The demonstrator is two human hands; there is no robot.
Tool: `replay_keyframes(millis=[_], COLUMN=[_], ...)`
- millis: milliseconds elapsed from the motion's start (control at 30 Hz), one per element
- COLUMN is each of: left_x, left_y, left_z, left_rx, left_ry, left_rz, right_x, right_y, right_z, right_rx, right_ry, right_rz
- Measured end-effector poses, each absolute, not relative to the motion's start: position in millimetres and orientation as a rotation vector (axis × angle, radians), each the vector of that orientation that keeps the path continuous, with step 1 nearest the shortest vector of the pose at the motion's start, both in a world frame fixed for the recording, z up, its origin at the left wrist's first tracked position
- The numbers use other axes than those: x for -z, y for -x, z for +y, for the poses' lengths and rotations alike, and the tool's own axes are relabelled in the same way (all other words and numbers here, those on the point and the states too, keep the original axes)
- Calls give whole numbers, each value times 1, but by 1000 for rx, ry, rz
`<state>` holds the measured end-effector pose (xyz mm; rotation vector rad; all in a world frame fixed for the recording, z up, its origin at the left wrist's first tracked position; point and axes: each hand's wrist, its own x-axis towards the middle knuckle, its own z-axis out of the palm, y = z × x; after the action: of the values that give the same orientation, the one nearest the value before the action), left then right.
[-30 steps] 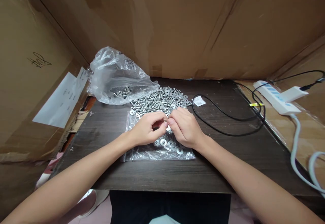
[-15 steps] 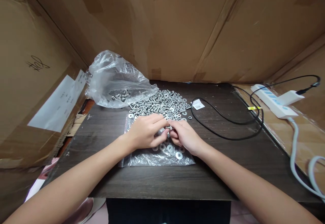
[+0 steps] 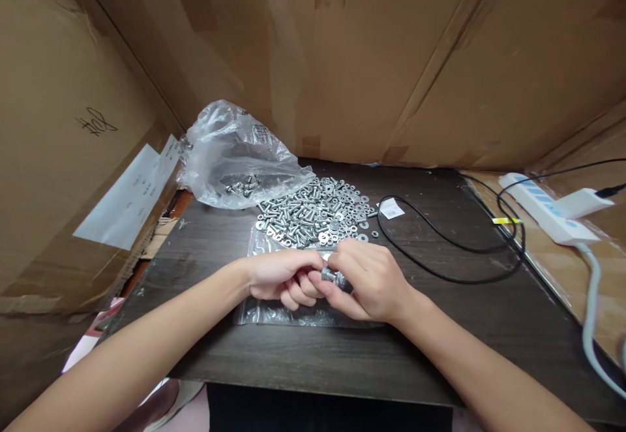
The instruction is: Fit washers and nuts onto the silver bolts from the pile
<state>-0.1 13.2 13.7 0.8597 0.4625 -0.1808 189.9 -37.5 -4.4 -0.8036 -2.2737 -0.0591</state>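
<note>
My left hand (image 3: 288,278) is closed with its fingers curled, meeting my right hand (image 3: 366,282) over a clear plastic zip bag (image 3: 293,318). Between the fingertips of both hands is a small shiny bolt (image 3: 327,258), mostly covered by the fingers. Thumb and forefinger of my right hand are bent in a pinch. Just beyond the hands spreads a pile of metal bolts, nuts and washers (image 3: 303,216). The washers lying on the bag are largely hidden by my hands.
A crumpled clear plastic bag (image 3: 235,151) with bolts inside lies at the back left. To the right are a white label (image 3: 391,208), a looped black cable (image 3: 440,280) and a white power strip (image 3: 548,210). Cardboard walls (image 3: 362,60) enclose the dark table (image 3: 293,360).
Both hands have turned and moved slightly nearer to me, still together at the fingertips. My left fingers now curl under with the knuckles showing. The whole view has shifted a little.
</note>
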Motion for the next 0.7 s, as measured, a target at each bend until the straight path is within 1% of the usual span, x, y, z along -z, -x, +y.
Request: replay_keyframes(millis=[133, 233, 333, 433, 500, 533, 600, 700], left_x=[-13, -10, -3, 5, 7, 7, 6, 5], left_y=[-2, -7, -9, -5, -3, -2, -2, -3], left_z=[11, 6, 3, 7, 11, 12, 15, 15], left_rx=[105, -116, -461, -690, -771, -807, -878, -908], left_ry=[-902, -1121, -1710, -2474, -2844, -2972, -3122, -3165], left_rz=[466, 557, 722, 745, 700, 677, 636, 590], right_x=[4, 5, 11, 16, 16, 14, 10, 5], right_y=[-193, -193, -186, -175, -170, -169, -170, -174], right_z=[-37, -36, -36, -36, -36, -36, -35, -35], right_rx=[86, -68, -483, -1119, -1558, -1723, -1929, -2130], right_ry=[829, 960, 1151, 1274, 1304, 1302, 1280, 1229], right_rz=[-2247, -2164, -1931, -1510, -1158, -1019, -827, -669])
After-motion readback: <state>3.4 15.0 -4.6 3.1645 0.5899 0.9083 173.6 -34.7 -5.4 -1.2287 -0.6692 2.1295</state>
